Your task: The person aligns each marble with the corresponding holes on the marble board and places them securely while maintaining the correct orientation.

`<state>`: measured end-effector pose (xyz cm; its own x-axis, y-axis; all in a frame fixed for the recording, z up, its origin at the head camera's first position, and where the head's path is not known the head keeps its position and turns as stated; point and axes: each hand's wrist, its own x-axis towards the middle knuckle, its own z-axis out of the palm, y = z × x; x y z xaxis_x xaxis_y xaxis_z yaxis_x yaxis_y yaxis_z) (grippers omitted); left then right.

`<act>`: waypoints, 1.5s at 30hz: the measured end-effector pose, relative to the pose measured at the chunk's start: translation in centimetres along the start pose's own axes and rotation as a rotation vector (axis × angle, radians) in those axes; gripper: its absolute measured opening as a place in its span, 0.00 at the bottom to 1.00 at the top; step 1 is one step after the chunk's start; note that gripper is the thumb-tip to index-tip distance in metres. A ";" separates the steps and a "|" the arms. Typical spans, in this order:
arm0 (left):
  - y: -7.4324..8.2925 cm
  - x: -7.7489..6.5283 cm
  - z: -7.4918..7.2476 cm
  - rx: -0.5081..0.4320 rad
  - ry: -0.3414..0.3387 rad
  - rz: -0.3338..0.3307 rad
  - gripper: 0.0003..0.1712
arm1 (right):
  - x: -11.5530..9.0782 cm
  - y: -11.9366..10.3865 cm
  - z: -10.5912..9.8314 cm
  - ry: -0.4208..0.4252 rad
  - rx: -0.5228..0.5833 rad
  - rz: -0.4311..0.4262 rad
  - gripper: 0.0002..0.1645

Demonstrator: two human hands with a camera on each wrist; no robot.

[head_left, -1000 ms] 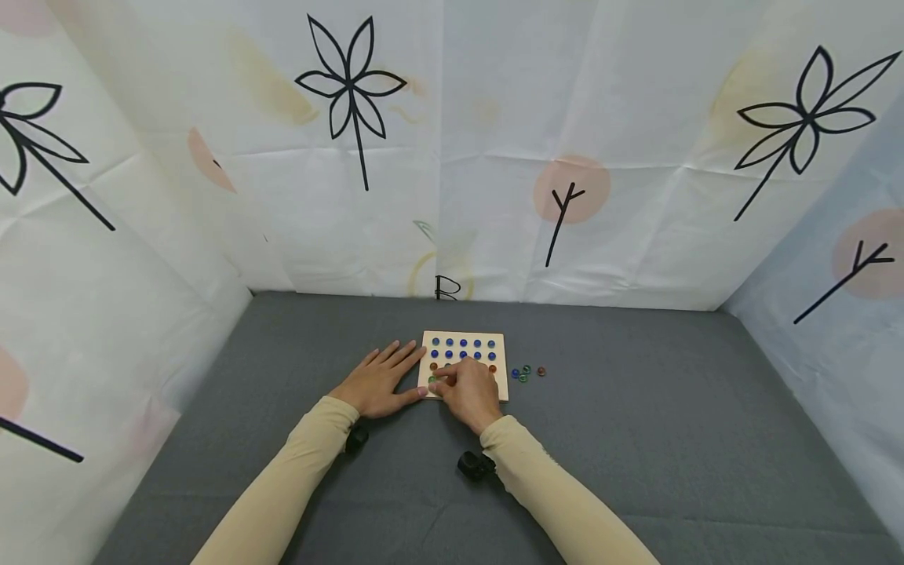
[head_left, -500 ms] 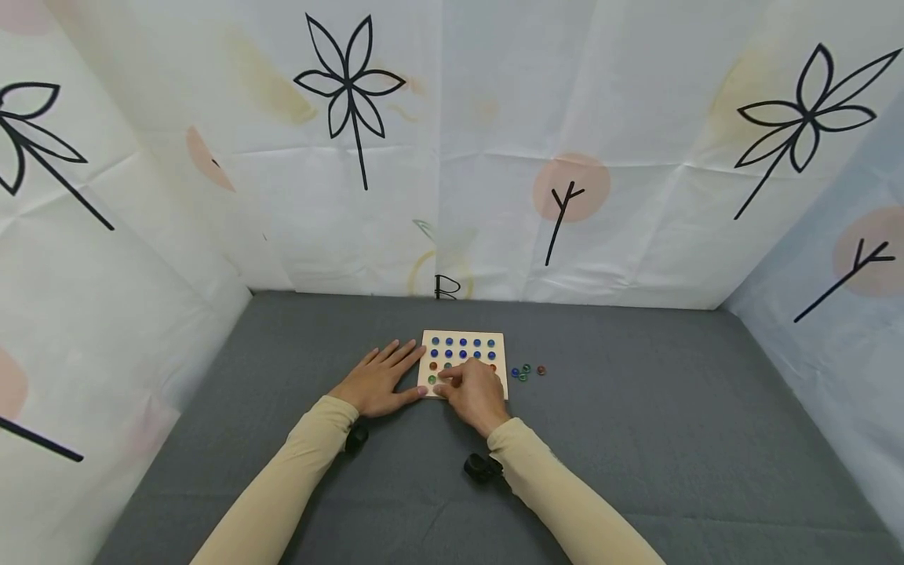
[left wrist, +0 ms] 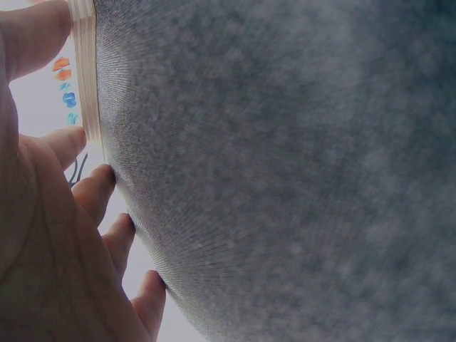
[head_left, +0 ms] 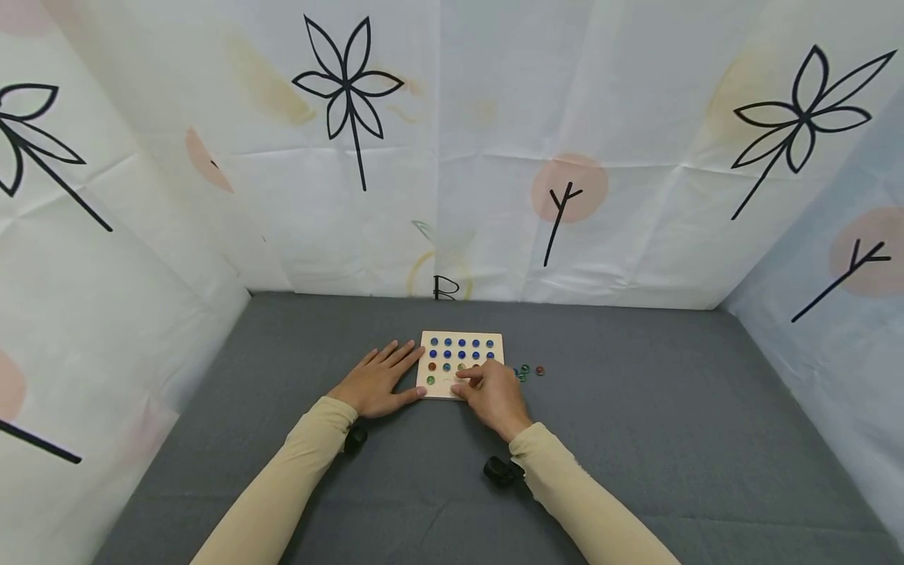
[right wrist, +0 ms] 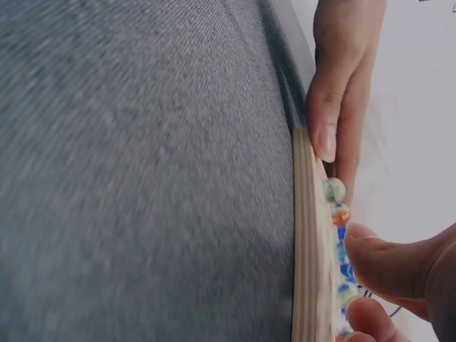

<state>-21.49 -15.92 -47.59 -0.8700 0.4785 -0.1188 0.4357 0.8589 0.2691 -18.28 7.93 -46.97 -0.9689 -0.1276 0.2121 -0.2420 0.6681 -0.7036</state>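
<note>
A pale wooden board (head_left: 442, 391) holds rows of glass marbles, with blue marbles (head_left: 462, 342) filling its two far rows. Its third row includes an orange marble (head_left: 432, 366); a green marble (head_left: 431, 380) sits alone at the left of the nearer row. Flat on the table, my left hand (head_left: 377, 388) touches the board's left edge with thumb and index finger. My right hand (head_left: 496, 399) is over the board's right part, hiding some marbles. In the right wrist view its thumb (right wrist: 377, 260) and index fingertip stand apart, and no marble shows between them.
Right of the board, several loose marbles lie on the grey cloth-covered table (head_left: 636, 424): green marbles (head_left: 525, 369), a partly hidden blue one, and an orange marble (head_left: 540, 370) farther out. White patterned curtains (head_left: 494, 157) enclose the back and sides.
My right hand has moved rightward across the board, away from the green marble in the near row, which now shows fully. My left hand has stayed in place.
</note>
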 end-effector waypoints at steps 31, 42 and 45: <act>-0.2 -0.2 0.0 -0.015 0.008 0.016 0.45 | -1.5 4.7 -5.4 0.091 -0.068 0.060 0.13; -0.6 0.1 0.5 -0.016 0.006 0.016 0.46 | -1.2 6.5 -7.3 0.118 -0.111 0.086 0.15; -0.7 0.2 0.7 -0.010 0.005 0.011 0.46 | -1.1 7.0 -7.7 0.115 -0.111 0.104 0.15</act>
<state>-21.80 -16.29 -48.45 -0.8666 0.4866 -0.1107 0.4426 0.8519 0.2799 -18.48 18.45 -46.90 -0.9745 0.0271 0.2227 -0.1272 0.7510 -0.6480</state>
